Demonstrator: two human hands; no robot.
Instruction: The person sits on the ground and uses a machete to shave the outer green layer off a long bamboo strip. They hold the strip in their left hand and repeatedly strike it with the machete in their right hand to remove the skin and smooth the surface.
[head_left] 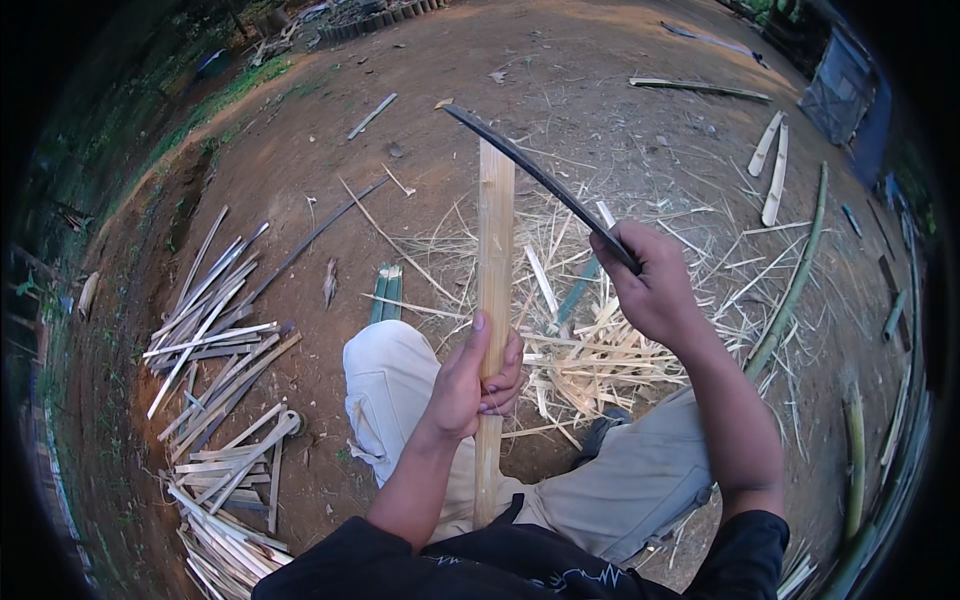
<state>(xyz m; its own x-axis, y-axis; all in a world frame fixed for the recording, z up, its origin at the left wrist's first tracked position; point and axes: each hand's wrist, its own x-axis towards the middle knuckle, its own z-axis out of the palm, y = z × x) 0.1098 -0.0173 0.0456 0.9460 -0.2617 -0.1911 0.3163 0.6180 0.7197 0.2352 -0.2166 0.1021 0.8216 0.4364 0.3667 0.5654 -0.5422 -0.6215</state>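
Observation:
My left hand [462,388] is wrapped round the lower half of a long, flat bamboo slat [495,240], which stands nearly upright between my legs with its low end near my lap. My right hand [648,285] grips a long dark knife [540,175], like a machete; its handle is hidden in my fist. The blade slants up to the left and crosses in front of the slat's upper end. Whether the edge touches the wood I cannot tell. At the blade's tip is a small pale patch.
Split bamboo strips [610,350] and thin shavings litter the ground beyond my right leg. Several heaps of cut strips [210,300] lie at the left. A green bamboo pole [797,285] curves along the right, near two pale slats [776,175]. Two green pieces [386,292] lie by my left knee.

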